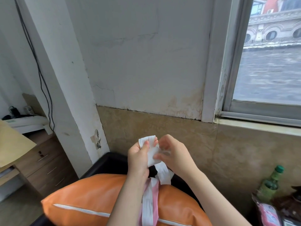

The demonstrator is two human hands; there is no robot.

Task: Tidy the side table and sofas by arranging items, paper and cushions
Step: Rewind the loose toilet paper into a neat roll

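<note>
Both hands hold paper strip (154,154) above the cushion (91,198), drawers (44,162) left, bottle (270,183) right

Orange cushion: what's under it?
The orange cushion rests on a black sofa, whose arm shows behind it. The seat beneath is covered, also by both forearms and the hanging paper strip.

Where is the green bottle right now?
The green bottle stands at the lower right of the head view, below the window sill and against the tan wall, right of the person's right hand, just behind a pink packet.
</note>
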